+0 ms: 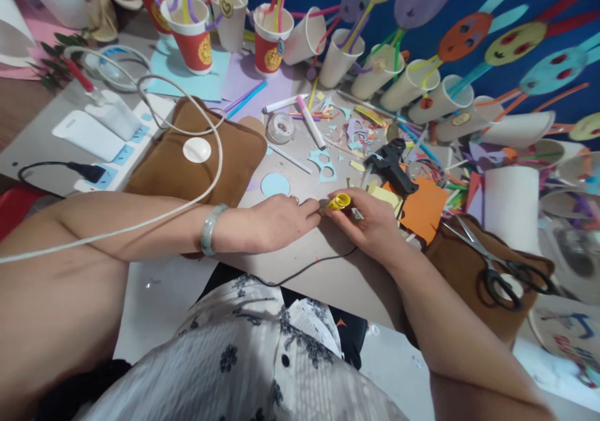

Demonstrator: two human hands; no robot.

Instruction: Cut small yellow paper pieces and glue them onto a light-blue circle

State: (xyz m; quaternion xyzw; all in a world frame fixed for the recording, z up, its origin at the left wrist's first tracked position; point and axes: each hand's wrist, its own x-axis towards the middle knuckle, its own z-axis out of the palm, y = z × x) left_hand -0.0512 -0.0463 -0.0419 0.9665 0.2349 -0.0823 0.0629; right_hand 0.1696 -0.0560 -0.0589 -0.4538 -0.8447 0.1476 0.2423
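Note:
Between the thumb and fingers of my right hand (370, 224) is a small yellow tube-shaped piece (338, 202), its round open end tilted up to the right. My left hand (277, 222) comes in from the other side, fingers curled together with their tips at the yellow piece's left end. Whether they pinch it or something smaller is hidden. A light blue paper disc (275, 185) lies just beyond my left hand. Past my right hand are a black glue gun (394, 166) and orange paper (424, 207).
Paper scraps (354, 130), a pink marker (310, 122) and a tape roll (281, 127) litter the table. Paper cups (341, 59) with balloon-like paper faces line the back. A brown cushion (220, 152) and power strip (126, 152) lie left; scissors (497, 265) rest on another cushion right.

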